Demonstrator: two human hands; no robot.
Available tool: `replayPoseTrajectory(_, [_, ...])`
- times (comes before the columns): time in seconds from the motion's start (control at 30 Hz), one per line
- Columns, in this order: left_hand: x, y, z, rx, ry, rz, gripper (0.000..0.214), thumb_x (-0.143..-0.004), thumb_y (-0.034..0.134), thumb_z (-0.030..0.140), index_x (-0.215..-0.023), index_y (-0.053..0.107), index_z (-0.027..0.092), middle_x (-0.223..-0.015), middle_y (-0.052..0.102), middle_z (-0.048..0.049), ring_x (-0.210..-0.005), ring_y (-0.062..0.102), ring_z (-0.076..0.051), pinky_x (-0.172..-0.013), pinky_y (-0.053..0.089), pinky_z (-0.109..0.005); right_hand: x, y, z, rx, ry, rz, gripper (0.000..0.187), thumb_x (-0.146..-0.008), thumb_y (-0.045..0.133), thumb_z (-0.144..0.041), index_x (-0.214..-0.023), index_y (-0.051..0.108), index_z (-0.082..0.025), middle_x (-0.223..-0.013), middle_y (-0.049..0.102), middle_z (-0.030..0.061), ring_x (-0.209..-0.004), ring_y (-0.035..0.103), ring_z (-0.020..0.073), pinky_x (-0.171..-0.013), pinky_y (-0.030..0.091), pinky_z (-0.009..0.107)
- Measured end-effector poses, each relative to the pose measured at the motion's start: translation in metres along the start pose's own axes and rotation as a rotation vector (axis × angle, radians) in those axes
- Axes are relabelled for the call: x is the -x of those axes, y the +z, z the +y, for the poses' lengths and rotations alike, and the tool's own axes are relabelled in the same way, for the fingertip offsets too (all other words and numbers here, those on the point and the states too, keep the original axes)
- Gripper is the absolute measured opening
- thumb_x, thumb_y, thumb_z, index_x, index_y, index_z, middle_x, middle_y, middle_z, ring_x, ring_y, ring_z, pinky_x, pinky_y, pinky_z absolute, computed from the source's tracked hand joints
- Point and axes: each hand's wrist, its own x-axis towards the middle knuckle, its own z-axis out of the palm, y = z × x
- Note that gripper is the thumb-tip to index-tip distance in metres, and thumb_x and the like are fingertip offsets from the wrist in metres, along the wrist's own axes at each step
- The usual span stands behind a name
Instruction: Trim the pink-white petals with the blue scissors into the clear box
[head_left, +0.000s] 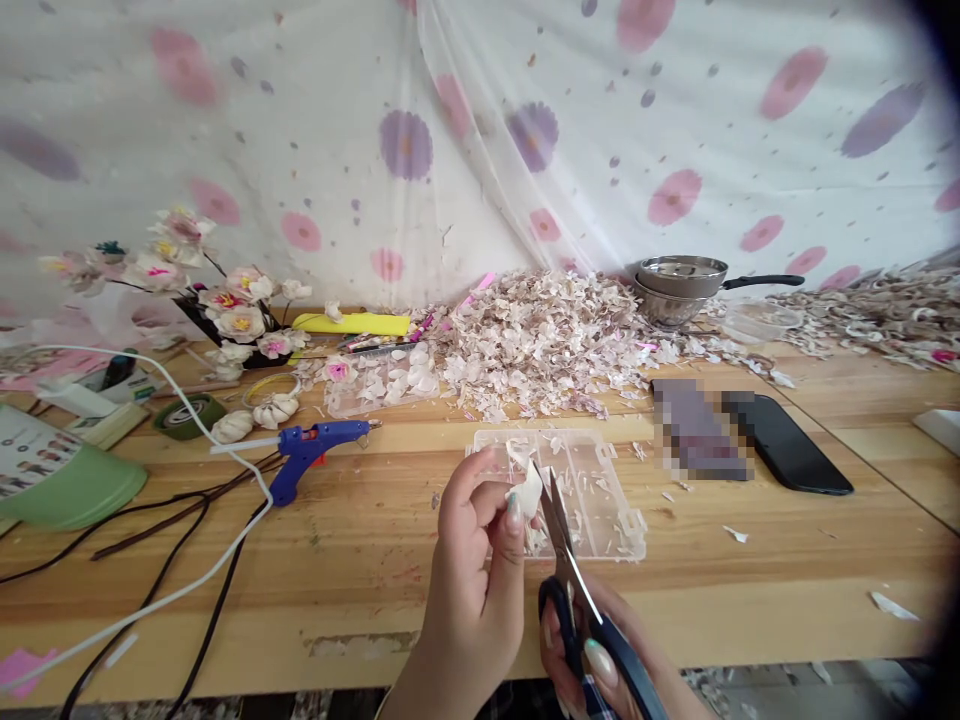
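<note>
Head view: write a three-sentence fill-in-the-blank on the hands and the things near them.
The right hand grips scissors with ____ handles. The left hand pinches a ____ petal-like scrap. The hot glue gun has a ____ body.

Missing words: dark blue; white; blue.

"What lies to the left on the counter (pixel 360 590)?"
"A blue hot glue gun (pixel 304 462), with artificial flowers (pixel 240 322) farther back."
"And to the right?"
"A black phone (pixel 787 445) lying flat, and a steel saucepan (pixel 681 277) at the far edge."
</note>
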Motion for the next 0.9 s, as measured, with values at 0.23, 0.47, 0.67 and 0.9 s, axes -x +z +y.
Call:
replayPoseTrajectory(0.23, [-0.002, 0.001, -0.006, -0.043, 0.047, -0.106, 0.035, -0.101, 0.044, 0.027, -0.136, 0.037, 0.031, -0.086, 0.060, 0.0006, -0.074, 0.057, -0.009, -0.072, 0.046, -0.019, 0.009, -0.003, -0.012, 0.009, 0.019, 0.012, 0.052, -0.083, 0.056, -0.069, -0.110, 0.058, -0.025, -0.089, 0.053, 0.0049, -0.074, 0.048, 0.0162, -0.071, 0.044, 0.028])
replayPoseTrajectory(0.47, [-0.003, 0.002, -0.010, -0.072, -0.010, -0.147, 0.036, -0.101, 0.043, 0.031, -0.137, 0.036, 0.031, -0.082, 0.057, 0.0015, -0.069, 0.054, -0.010, -0.071, 0.047, -0.021, 0.013, -0.012, -0.010, 0.073, 0.039, -0.001, 0.056, -0.086, 0.055, -0.065, -0.131, 0.056, -0.031, -0.108, 0.061, 0.0092, -0.091, 0.059, 0.0221, -0.083, 0.050, 0.032])
replayPoseTrajectory(0.67, [0.001, 0.008, -0.006, -0.065, -0.107, -0.125, 0.036, -0.100, 0.045, 0.036, -0.135, 0.041, 0.026, -0.093, 0.063, -0.0037, -0.078, 0.061, -0.013, -0.075, 0.049, -0.026, 0.012, -0.015, 0.003, -0.014, -0.030, 0.056, 0.047, -0.087, 0.061, -0.057, -0.129, 0.060, -0.034, -0.106, 0.063, 0.0074, -0.087, 0.059, 0.0211, -0.078, 0.051, 0.031])
replayPoseTrajectory(0.9, [0.002, 0.012, -0.006, -0.102, -0.093, -0.129, 0.038, -0.100, 0.045, 0.038, -0.134, 0.042, 0.024, -0.091, 0.064, -0.0047, -0.075, 0.060, -0.014, -0.071, 0.049, -0.026, 0.008, -0.016, 0.007, -0.122, -0.076, 0.065, 0.041, -0.086, 0.065, -0.052, -0.119, 0.064, -0.028, -0.102, 0.063, 0.0072, -0.086, 0.059, 0.0191, -0.080, 0.050, 0.031])
